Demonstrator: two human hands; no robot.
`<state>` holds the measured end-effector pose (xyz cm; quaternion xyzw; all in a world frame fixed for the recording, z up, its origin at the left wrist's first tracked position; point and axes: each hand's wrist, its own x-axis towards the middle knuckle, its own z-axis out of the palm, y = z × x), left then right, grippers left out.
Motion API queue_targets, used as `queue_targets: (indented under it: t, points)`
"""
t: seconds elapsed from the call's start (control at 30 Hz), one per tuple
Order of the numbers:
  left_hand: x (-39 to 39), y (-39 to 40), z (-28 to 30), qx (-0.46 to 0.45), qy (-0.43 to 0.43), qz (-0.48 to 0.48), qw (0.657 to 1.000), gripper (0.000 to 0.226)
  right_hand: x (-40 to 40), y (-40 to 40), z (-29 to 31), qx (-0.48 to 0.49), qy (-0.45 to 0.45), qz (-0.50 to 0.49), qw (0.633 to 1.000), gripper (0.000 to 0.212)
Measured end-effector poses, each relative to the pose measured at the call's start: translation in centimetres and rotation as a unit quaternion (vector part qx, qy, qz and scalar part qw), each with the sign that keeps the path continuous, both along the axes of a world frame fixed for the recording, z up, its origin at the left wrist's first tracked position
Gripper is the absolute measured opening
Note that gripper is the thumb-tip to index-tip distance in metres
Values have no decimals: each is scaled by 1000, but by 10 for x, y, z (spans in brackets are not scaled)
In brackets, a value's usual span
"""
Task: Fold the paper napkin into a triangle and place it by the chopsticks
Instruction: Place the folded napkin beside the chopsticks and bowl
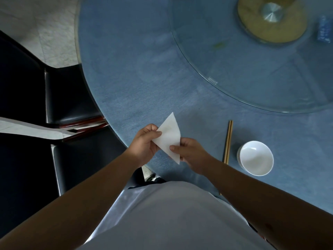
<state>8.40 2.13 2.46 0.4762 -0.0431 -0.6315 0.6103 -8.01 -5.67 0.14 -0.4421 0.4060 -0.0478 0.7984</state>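
A white paper napkin (pixel 169 135), folded into a triangle, is held above the near edge of the blue table. My left hand (pixel 144 143) pinches its left corner and my right hand (pixel 189 150) pinches its lower right edge. A pair of wooden chopsticks (pixel 228 139) lies on the table to the right of my hands, its near end hidden behind my right forearm.
A white bowl (pixel 255 157) stands just right of the chopsticks. A glass turntable (pixel 234 73) covers the table's far right, with a blue packet (pixel 324 30) on it. Dark chairs (pixel 72 98) stand at the left by the table's (pixel 135 69) edge.
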Motion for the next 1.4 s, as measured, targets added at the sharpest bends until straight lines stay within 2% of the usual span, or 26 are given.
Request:
queue_targets:
  t: [0.17, 0.3, 0.33, 0.4, 0.5, 0.6, 0.93, 1.2, 1.4]
  points:
    - [3, 3, 1, 35, 35, 18, 999, 13, -5, 13, 12, -52, 12, 13, 999, 12]
    - [9, -5, 7, 78, -4, -58, 995, 43, -14, 16, 21, -88, 46, 55, 994, 12]
    - [10, -8, 8, 76, -24, -90, 993, 44, -17, 17, 22, -100, 62, 59, 991, 14]
    - [9, -15, 11, 77, -70, -145, 984, 33, -23, 17, 27, -114, 89, 63, 987, 14]
    - [5, -27, 12, 112, -125, -169, 971, 14, -33, 21, 33, -124, 127, 55, 983, 11]
    - [-2, -38, 12, 119, -180, -214, 953, 6, -43, 28, 39, -139, 154, 44, 977, 14]
    - [-34, -58, 10, 97, -224, -290, 925, 5, -85, 58, 32, -129, 195, -113, 966, 33]
    - [-66, -84, 1, 88, -228, -370, 896, 7, -102, 75, 17, -65, 210, -202, 954, 24]
    - [-91, -114, -16, 80, -288, -408, 863, 5, -116, 79, 11, -30, 222, -266, 938, 20]
